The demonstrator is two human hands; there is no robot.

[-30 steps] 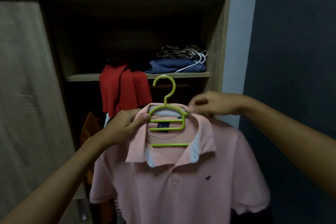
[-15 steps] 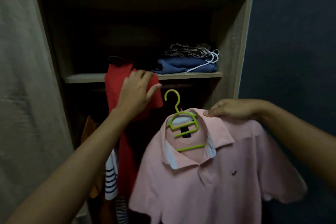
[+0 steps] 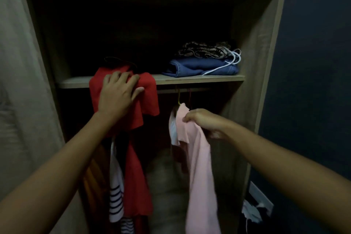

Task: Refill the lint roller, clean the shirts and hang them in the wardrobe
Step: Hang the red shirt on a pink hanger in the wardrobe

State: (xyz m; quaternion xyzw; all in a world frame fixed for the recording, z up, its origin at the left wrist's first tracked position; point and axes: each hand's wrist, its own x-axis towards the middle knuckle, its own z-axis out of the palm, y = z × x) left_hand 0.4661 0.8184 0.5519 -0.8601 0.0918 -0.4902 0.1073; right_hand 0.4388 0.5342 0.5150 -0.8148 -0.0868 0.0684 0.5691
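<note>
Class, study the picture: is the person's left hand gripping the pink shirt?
No, the left hand presses flat on the red shirt, while the right hand pinches the pink shirt.

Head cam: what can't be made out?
Head view: whether the green hanger hooks the rail; darkness under the shelf hides it.
Head view: the grip of the right hand on the pink shirt; the hand's back hides its fingers.
Head view: the pink shirt's hem; blurred, cut by the bottom edge.
Head view: what hangs behind the red shirt; the left hand and shirt cover it.
</note>
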